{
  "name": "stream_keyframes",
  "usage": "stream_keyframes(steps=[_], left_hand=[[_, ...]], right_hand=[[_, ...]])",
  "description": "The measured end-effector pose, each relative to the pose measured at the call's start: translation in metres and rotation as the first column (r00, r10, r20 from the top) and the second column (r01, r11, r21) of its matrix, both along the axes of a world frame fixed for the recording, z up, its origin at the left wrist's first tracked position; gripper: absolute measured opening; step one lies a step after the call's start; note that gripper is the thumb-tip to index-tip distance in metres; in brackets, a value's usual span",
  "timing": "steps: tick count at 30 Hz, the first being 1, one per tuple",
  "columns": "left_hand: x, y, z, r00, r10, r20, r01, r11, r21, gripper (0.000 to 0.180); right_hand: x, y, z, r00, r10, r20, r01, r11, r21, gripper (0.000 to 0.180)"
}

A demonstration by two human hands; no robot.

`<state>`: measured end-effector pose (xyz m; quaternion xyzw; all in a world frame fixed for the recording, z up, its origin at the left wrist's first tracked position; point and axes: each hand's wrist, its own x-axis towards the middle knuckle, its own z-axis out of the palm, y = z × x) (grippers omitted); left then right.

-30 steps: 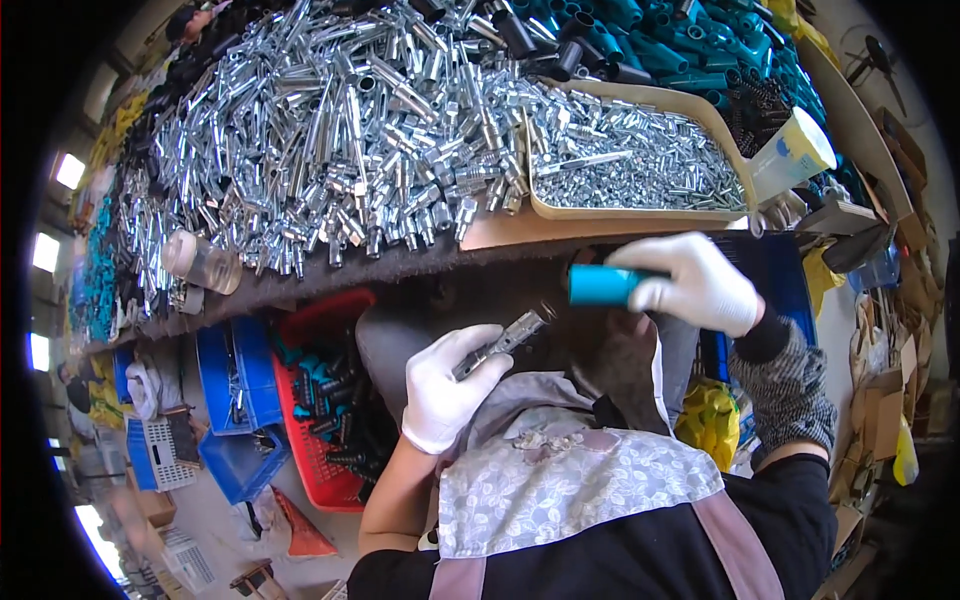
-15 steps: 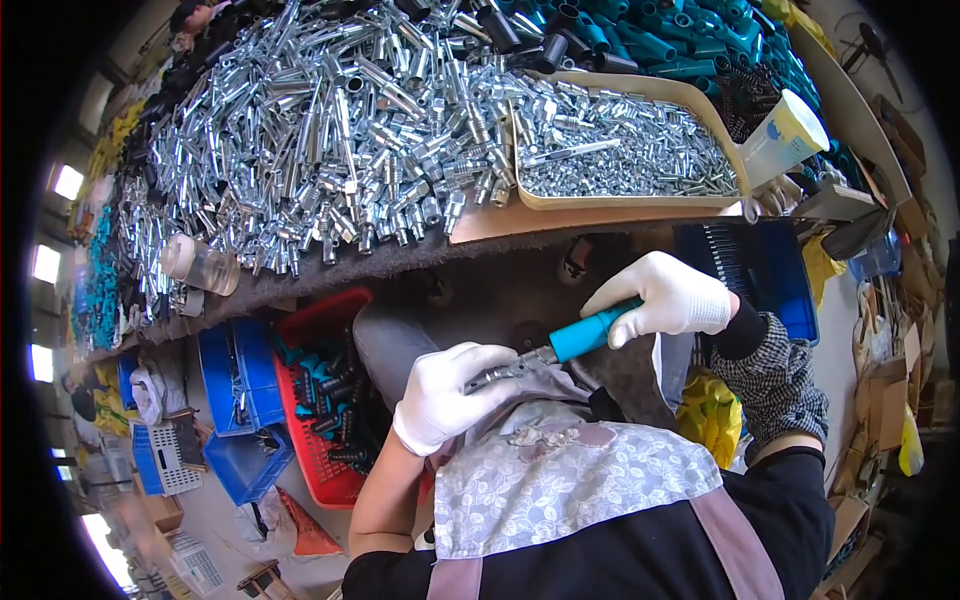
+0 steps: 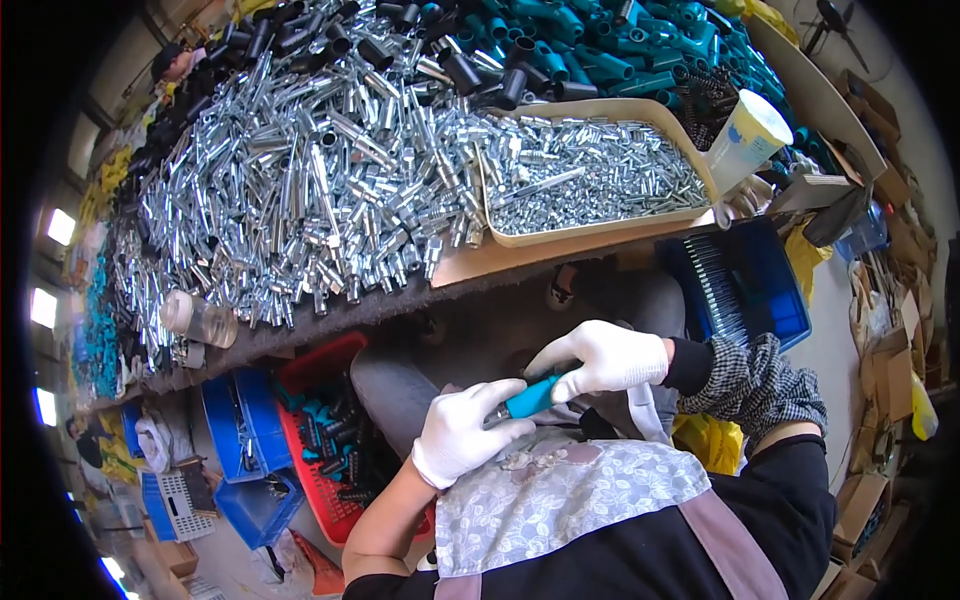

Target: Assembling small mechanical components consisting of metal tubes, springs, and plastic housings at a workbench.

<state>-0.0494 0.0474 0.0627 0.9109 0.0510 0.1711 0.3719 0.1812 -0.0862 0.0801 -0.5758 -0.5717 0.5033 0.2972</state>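
Note:
Above my lap, both hands are in white gloves. My right hand (image 3: 612, 358) is closed around the upper right end of a teal tube (image 3: 532, 398). My left hand (image 3: 462, 432) is closed at the tube's lower left end, where a small bit of metal part (image 3: 502, 410) shows between the fingers. The rest of that metal part is hidden by the left hand. The tube lies tilted, its left end lower. A grey patterned apron (image 3: 570, 500) is just below the hands.
A bench ahead carries a heap of shiny metal parts (image 3: 300, 190), a tray of small metal pieces (image 3: 600, 232), teal tubes (image 3: 590, 60) and a white cup (image 3: 748, 138). A red crate (image 3: 312, 480) and blue bins (image 3: 235, 400) stand left; a blue box of rods (image 3: 780, 290) is right.
Both hands have come closer together and lower, the right moving left with the teal tube. The tube now covers more of the metal part, which showed longer in my left hand before.

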Motion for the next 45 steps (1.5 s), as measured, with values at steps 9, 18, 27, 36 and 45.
stream_keyframes(steps=[9, 18, 27, 36, 45], left_hand=[[0.012, 0.0, -0.001, 1.0, 0.0, -0.001, 0.0, 0.999, -0.041, 0.049], [0.015, -0.003, -0.004, 0.999, -0.037, 0.037, 0.039, 0.998, -0.044, 0.046], [0.028, -0.01, -0.003, 0.997, -0.078, 0.023, 0.08, 0.988, -0.131, 0.057], [0.053, -0.007, -0.006, 0.995, -0.073, 0.064, 0.068, 0.995, 0.077, 0.047], [0.038, -0.005, 0.001, 0.999, 0.045, 0.029, -0.046, 0.997, 0.06, 0.051]], right_hand=[[0.004, -0.002, 0.005, 0.99, -0.043, 0.135, 0.043, 0.999, 0.003, 0.061], [0.004, -0.005, 0.005, 0.991, -0.024, 0.135, 0.015, 0.998, 0.069, 0.061], [0.01, 0.004, 0.005, 0.979, 0.039, -0.198, -0.082, 0.974, -0.213, 0.061], [0.033, 0.023, 0.019, 0.975, 0.205, 0.086, -0.201, 0.978, -0.056, 0.057], [0.216, 0.112, 0.009, 0.298, -0.495, 0.816, 0.218, 0.868, 0.447, 0.016]])
